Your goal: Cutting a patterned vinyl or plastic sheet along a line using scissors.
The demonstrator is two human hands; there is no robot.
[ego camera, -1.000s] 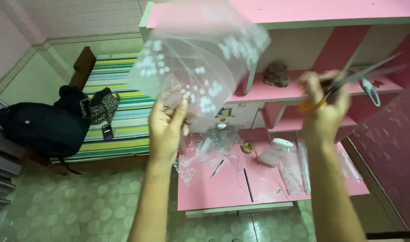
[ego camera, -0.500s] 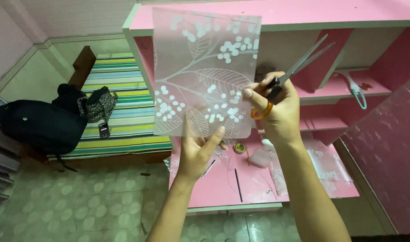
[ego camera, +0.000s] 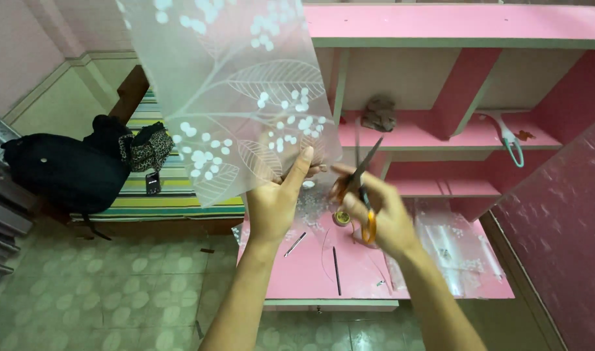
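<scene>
- The left hand (ego camera: 276,203) pinches the lower edge of a translucent leaf-patterned film sheet (ego camera: 236,91), held upright above the pink desk (ego camera: 310,266).
- The right hand (ego camera: 375,218) is closed around orange-handled scissors (ego camera: 361,185), whose blades are parted just beside the sheet's right edge.
- Film scraps (ego camera: 453,247) lie on the desk's right side.
- The shelf (ego camera: 434,133) behind stands well apart from both hands.

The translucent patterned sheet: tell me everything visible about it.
The sheet looks like thin frosted plastic film printed with white leaves and berry dots. It is held up in the air, its top running out of frame. The left hand pinches its lower edge; the right hand, holding orange-handled scissors, is beside its lower right corner.
</scene>
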